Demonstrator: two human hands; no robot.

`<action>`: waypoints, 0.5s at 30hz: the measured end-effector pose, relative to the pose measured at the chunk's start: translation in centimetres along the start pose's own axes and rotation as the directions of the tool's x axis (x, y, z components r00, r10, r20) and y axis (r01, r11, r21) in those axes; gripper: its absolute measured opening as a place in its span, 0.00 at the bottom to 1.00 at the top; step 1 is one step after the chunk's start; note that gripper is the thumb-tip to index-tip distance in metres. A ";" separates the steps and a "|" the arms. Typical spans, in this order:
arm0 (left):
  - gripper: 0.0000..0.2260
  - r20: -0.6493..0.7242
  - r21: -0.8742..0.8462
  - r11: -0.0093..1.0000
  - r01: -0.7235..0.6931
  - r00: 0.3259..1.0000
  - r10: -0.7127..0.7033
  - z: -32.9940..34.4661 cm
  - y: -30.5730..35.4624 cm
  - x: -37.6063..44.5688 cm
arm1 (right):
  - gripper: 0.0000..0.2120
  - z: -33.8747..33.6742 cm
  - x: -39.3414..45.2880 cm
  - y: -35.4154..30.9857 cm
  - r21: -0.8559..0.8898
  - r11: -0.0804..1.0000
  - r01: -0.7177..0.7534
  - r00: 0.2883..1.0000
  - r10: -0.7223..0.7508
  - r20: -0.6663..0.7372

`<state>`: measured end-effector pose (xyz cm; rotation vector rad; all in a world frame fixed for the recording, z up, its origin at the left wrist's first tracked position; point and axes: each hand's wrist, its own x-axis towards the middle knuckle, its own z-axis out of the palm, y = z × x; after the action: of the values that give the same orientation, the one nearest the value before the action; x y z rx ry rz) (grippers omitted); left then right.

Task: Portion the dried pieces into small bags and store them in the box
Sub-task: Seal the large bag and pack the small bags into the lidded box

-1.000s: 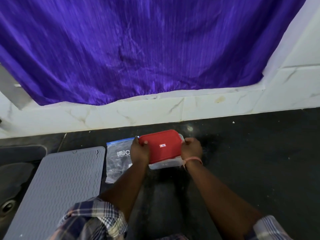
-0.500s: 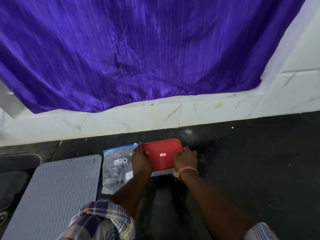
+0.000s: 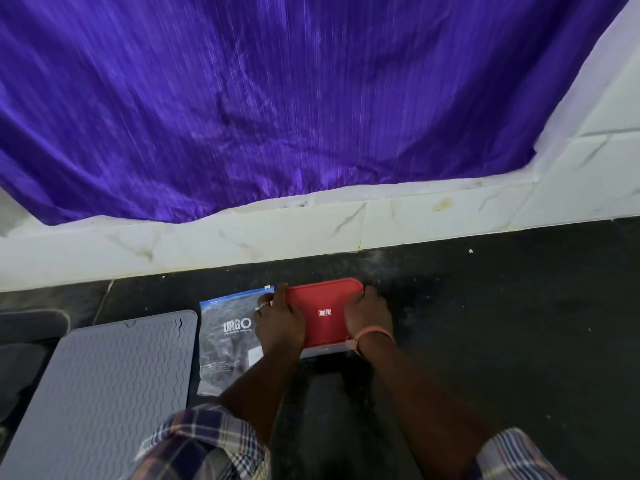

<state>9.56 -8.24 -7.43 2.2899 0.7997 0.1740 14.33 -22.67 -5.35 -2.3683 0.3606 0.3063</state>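
Observation:
A clear box with a red lid (image 3: 323,308) sits on the dark counter (image 3: 502,334) near the tiled wall. My left hand (image 3: 280,323) lies over the lid's left side with fingers curled round its edge. My right hand (image 3: 369,315), with a pink band at the wrist, covers the lid's right side the same way. Only a thin strip of the clear box wall shows below the lid. A flat zip bag (image 3: 227,337) printed URGO lies on the counter just left of the box, partly under my left hand.
A grey ribbed mat (image 3: 107,386) lies at the left, beside a dark sink edge (image 3: 24,337). A purple cloth (image 3: 277,98) hangs over the white tiled wall (image 3: 415,220) behind. To the right of the box the dark counter stretches away.
The box went from tilted and lifted to flat on the counter, and both hands shifted from its ends onto the lid. The view has tilted slightly.

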 end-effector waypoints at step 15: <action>0.24 -0.153 -0.268 0.963 0.038 0.985 -0.082 1.0 -0.5 0.3 | 0.31 0.4 4.7 0.8 0.341 0.927 -0.157 0.973 0.085 0.214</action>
<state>9.87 -8.41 -8.54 2.0150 0.8722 0.4202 18.45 -23.80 -7.59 -1.9441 0.4309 0.4855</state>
